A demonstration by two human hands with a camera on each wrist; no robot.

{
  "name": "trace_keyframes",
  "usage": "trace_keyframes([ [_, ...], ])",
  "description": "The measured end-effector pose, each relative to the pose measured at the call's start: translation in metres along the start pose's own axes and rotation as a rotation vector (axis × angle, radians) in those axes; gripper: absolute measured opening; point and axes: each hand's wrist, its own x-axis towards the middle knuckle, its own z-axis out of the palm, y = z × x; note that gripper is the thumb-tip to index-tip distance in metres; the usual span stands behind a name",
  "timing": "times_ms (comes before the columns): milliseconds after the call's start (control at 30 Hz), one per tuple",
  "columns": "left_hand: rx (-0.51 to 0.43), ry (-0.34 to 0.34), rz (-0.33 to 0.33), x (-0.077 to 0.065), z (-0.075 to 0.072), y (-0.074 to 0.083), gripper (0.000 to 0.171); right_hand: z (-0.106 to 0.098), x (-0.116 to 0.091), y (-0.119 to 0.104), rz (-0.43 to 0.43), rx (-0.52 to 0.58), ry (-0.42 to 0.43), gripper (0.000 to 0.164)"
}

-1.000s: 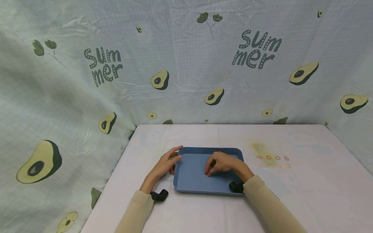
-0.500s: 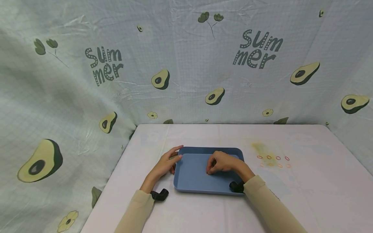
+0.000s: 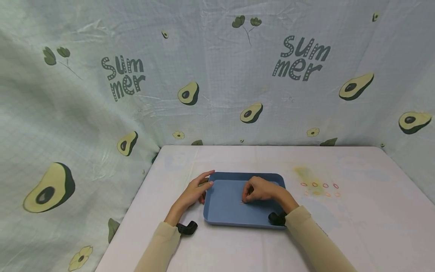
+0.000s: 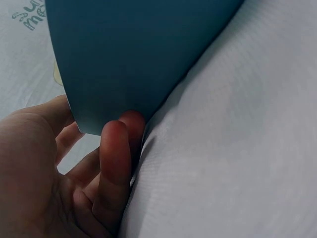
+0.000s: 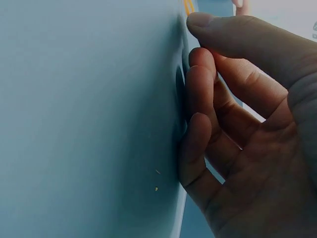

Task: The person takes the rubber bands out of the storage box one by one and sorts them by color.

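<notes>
The blue tray point(image 3: 224, 219) lies flat on the white-covered table. At its left edge, my left hand point(image 3: 192, 193) holds the rim; in the left wrist view, curled fingers point(image 4: 115, 148) press the outer wall. My right hand point(image 3: 259, 189) is low over the middle of the tray, thumb and forefinger together. At these fingertips is a thin orange loop point(image 5: 188, 6), which looks like a small rubber band, its far part beyond the right wrist view. In the head view only a faint orange line point(image 3: 242, 202) shows there. The remaining right fingers curl close to the tray floor.
Right of the tray lie a row of red rings point(image 3: 315, 184) and a row of orange rings point(image 3: 317, 193), near a yellow stain point(image 3: 302, 172). Two tiny specks point(image 5: 156, 188) are on the tray floor. Behind the table hangs a patterned cloth point(image 3: 217, 75).
Both hands stay almost where they were. My right fingertips have shifted very slightly away from me, and a thin orange line now shows beside them. The view has drifted a little.
</notes>
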Motion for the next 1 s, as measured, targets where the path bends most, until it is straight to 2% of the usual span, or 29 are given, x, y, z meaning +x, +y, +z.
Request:
trace_keyframes([
  [133,-0.012,-0.004,-0.016,-0.002,0.001,0.005,0.055,0.001,0.001,0.001,0.004,0.003,0.004,0.005],
  [367,-0.032,-0.022,-0.001,-0.013,0.001,0.030,0.053,-0.005,-0.004,0.000,0.014,0.016,0.038,0.006],
  [733,0.003,-0.004,0.003,-0.013,0.001,0.029,0.053,-0.020,-0.019,-0.004,-0.020,0.034,0.096,0.005],
  [1000,-0.001,-0.013,0.012,-0.013,0.001,0.029,0.053,-0.033,-0.037,0.000,-0.033,0.035,0.187,0.004],
])
